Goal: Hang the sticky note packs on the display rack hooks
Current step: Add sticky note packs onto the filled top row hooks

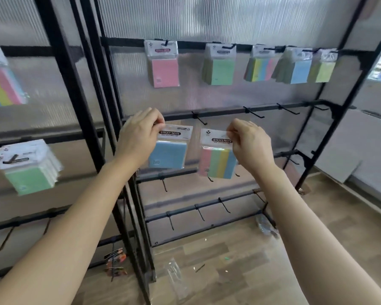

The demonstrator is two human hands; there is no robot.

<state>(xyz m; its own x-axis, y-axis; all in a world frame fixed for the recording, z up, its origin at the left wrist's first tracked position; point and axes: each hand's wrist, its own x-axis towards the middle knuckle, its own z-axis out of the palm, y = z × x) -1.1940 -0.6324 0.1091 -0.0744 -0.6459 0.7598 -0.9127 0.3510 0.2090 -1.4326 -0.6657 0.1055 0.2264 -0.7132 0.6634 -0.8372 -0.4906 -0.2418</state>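
Likely light and slick in film, the blue pack (171, 154) and striped pack (217, 162) hang mid-frame, pinched at their stiffer headers by left hand (139, 134) and right hand (250, 145).

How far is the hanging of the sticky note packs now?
Done: the top row holds packs on five hooks. In hand: the left hand pinches a blue pack, the right hand a striped pack, both at the second row. Left: that row's visible hooks and the lower rows' hooks are bare.
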